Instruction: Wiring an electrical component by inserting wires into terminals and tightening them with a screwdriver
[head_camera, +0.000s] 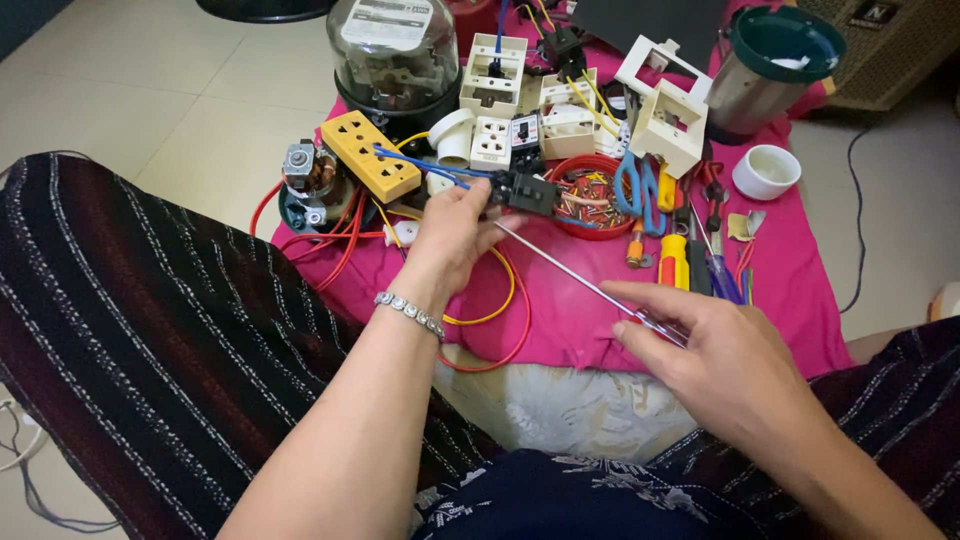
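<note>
Here, a small black terminal block (527, 192) is pinched in the closed fingers of the left hand (452, 232), above the pink cloth (590, 320) | a screwdriver (590, 285) is gripped by the right hand (715, 355), tip at the block | blue wires (415, 160) are run to a yellow socket strip (370, 155) | a red bowl of wire scraps (590, 195) is set just beside.

A pink cloth (590, 320) carries sockets, wires, pliers, screwdrivers and a meter.
</note>
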